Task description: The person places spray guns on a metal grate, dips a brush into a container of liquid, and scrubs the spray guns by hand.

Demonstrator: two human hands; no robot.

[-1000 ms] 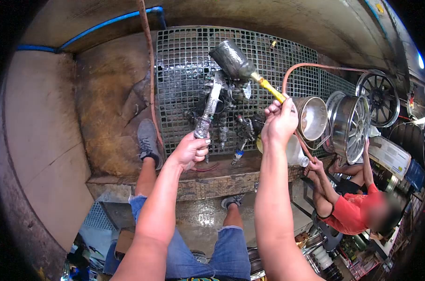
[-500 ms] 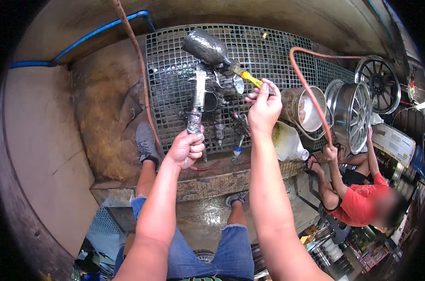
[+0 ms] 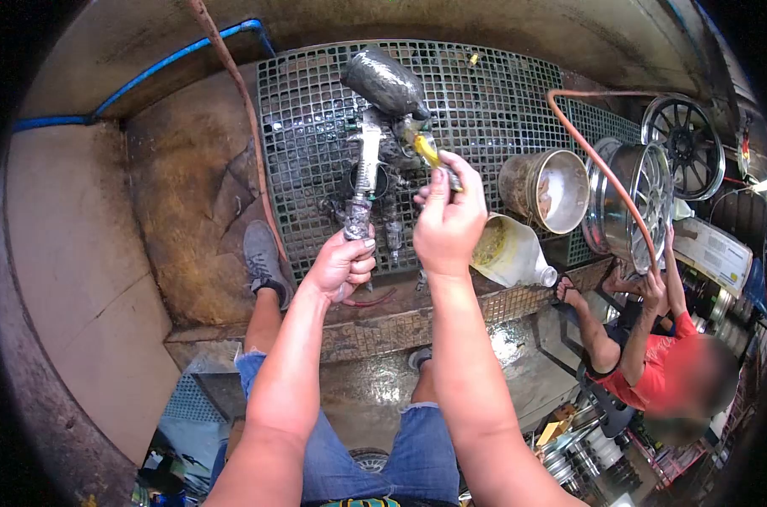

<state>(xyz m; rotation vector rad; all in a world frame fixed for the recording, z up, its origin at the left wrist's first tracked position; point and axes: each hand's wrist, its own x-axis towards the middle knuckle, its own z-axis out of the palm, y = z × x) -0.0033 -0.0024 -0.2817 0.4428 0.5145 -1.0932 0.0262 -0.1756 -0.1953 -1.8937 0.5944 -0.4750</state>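
Note:
My left hand [image 3: 343, 264] is closed round the lower end of a wet metal spray gun [image 3: 368, 165], which stands upright in view with a dark cup [image 3: 385, 82] at its top. My right hand [image 3: 453, 209] is closed on a brush with a yellow handle [image 3: 427, 150]. The brush's bristle end lies against the gun's upper part, just below the cup; its tip is hard to make out. Beneath the gun, other dark, wet parts [image 3: 394, 228] rest on the grid grating [image 3: 307, 101].
Right of my hands are a bucket [image 3: 519, 182], a cut plastic jug [image 3: 531, 253], a chrome wheel [image 3: 652, 203] and a black wheel [image 3: 688, 148]. A person in red [image 3: 645, 372] holds a hose [image 3: 599, 160]. Another hose [image 3: 252, 127] hangs at the left.
My right hand has moved left with the brush, closer to the gun. The gun and cup have shifted left overall. At the right, the person's hose hand has moved towards the chrome wheel.

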